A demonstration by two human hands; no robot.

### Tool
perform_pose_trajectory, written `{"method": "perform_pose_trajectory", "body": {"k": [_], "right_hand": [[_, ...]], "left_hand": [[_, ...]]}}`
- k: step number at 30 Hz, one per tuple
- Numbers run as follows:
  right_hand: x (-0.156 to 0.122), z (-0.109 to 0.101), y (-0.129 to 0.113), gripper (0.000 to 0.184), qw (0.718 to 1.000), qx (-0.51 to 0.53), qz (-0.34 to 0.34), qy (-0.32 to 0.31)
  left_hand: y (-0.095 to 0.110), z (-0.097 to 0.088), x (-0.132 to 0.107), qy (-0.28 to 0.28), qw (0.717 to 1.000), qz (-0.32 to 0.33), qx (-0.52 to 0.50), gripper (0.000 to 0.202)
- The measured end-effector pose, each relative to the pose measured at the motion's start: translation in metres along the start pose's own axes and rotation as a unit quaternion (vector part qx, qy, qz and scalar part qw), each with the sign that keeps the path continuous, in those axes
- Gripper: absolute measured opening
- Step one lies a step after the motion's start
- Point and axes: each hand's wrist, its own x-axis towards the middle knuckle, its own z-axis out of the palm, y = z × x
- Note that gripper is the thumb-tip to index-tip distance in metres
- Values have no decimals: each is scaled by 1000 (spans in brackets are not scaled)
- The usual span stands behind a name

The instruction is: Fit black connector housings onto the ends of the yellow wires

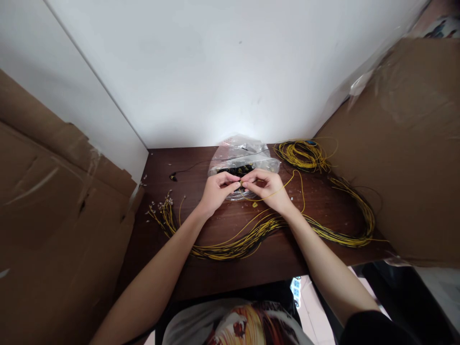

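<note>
My left hand (218, 189) and my right hand (266, 188) meet tip to tip over an open clear plastic bag (224, 163). Both are closed in a pinch. Between the thumbs and forefingers shows a small yellow piece (241, 184), partly hidden by the fingertips; its exact shape cannot be made out. A single yellow wire (278, 191) runs from the fingertips beneath my right hand and loops up to the right. Small black and yellow parts (235, 170) lie in the bag, partly covered by my hands.
A long bundle of yellow and black wires (237, 249) curves across the brown table (223, 278), with clear-tipped ends (153, 208) at left. A wire coil (300, 154) lies back right. One loose yellow piece (255, 204) sits near the bag. Cardboard (406, 158) stands at both sides.
</note>
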Motion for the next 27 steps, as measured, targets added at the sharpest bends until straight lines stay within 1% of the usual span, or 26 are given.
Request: {"method": "perform_pose_trajectory", "body": {"k": [11,20,23,27], "right_hand": [[0,0,1,15,1000,-3,3,0],[-1,0,6,18,998,43,45,-20],[-1,0,6,16,998,44,42,-20],[-1,1,5,12,999,33,24,-3]], "left_hand": [[-2,-1,0,2,1000,-3,14,14],[-2,-1,0,2,1000,-2,17,14],[-3,-2,0,5,1000,-3,20,14],[-6,-2,1,15,1000,-7,22,15]]}}
